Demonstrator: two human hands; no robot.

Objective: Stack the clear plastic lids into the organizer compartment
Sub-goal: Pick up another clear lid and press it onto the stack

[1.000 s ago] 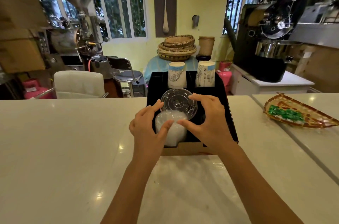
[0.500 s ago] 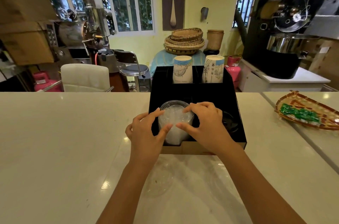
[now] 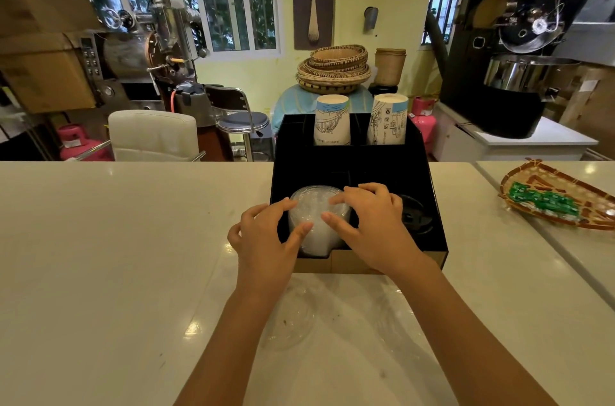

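Observation:
A black organizer (image 3: 431, 192) stands on the white counter. Its front-left compartment holds a stack of clear plastic lids (image 3: 311, 239). My left hand (image 3: 264, 240) grips the stack's left side, thumb at the front and forefinger on the top rim. My right hand (image 3: 371, 227) grips the right side, fingers lying over the top lid. Two loose clear lids lie on the counter in front of the organizer, one (image 3: 289, 317) between my forearms and another (image 3: 397, 319) partly under my right forearm.
Black lids (image 3: 416, 214) lie in the front-right compartment. Two upturned stacks of paper cups (image 3: 332, 121) (image 3: 387, 121) fill the back compartments. A woven tray with green packets (image 3: 559, 201) sits at the right. A chair, a stool and roasting machines stand behind the counter.
A clear lid held above the stack has come down onto it. Both hands have settled lower around the stack, and the view has tilted down.

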